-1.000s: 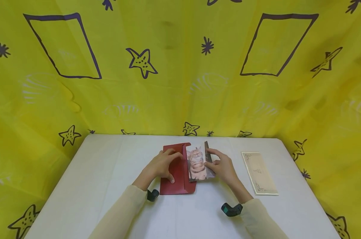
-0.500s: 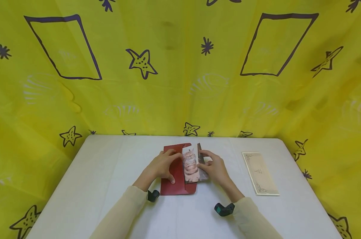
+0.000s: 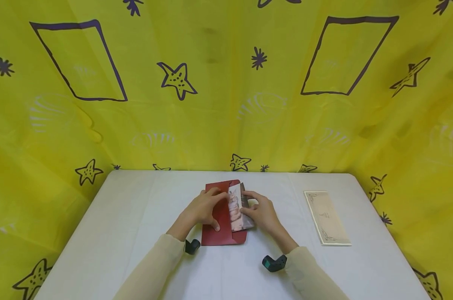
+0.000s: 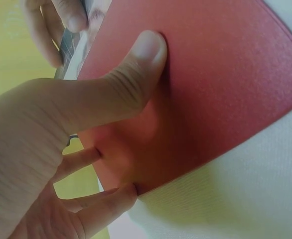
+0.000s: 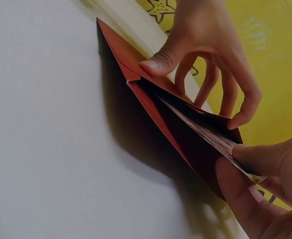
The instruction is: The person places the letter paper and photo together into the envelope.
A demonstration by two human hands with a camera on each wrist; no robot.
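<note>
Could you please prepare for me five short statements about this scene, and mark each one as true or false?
1. The left hand holds the red envelope. True.
2. The right hand holds nothing. False: it pinches a printed card that is partly in the envelope's opening.
3. A beige card lies on the white table. True.
4. The beige card touches the red envelope. False: they are apart, with the right hand between them in the head view.
5. Behind the table hangs a yellow curtain with starfish drawings. True.
</note>
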